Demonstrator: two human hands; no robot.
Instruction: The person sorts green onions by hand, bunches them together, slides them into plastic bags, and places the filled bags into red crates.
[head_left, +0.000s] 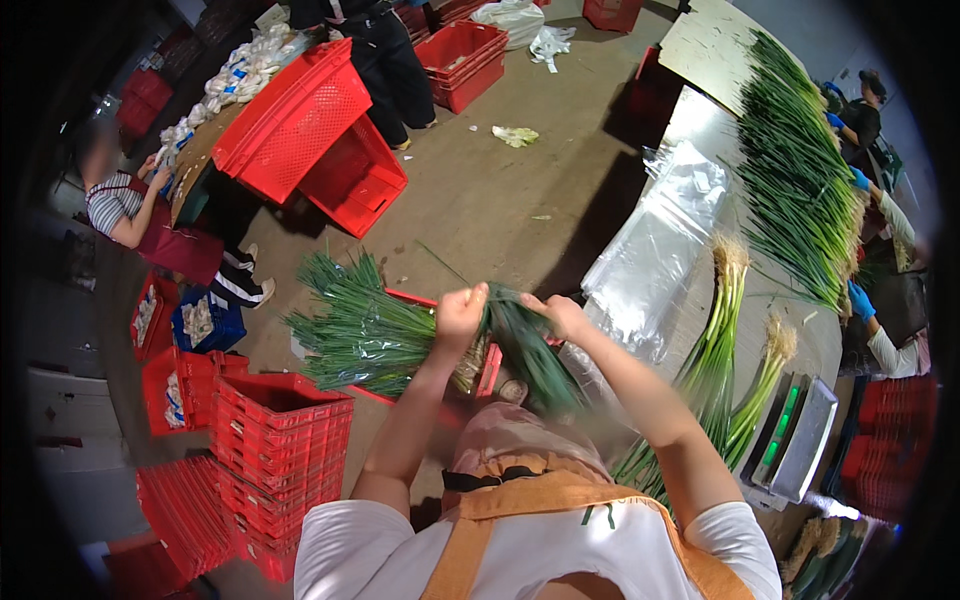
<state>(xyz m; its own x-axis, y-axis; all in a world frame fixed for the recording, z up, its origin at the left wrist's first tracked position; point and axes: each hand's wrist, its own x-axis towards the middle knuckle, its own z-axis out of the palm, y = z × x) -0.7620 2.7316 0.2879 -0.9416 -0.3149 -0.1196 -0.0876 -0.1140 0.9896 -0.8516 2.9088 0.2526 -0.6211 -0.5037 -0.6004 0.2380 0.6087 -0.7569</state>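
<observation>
My left hand (459, 319) and my right hand (561, 316) both grip the upper end of a bunch of green onions (531, 349), which seems to be in a clear plastic bag. Its dark green leaves hang down between my forearms towards my apron, and the lower end is blurred. Below and left of my left hand, bagged green onions (367, 326) lie heaped over a red plastic crate (491, 369). To the right of my right hand, a stack of clear plastic bags (649, 247) rests on the metal table (780, 345).
Two loose bunches (724, 315) and a digital scale (795, 439) stand on the table; a long pile of green onions (799, 180) lies beyond. Gloved co-workers work behind it. Stacked red crates (281, 450) stand at left. A person handles bagged white produce (240, 71) farther off.
</observation>
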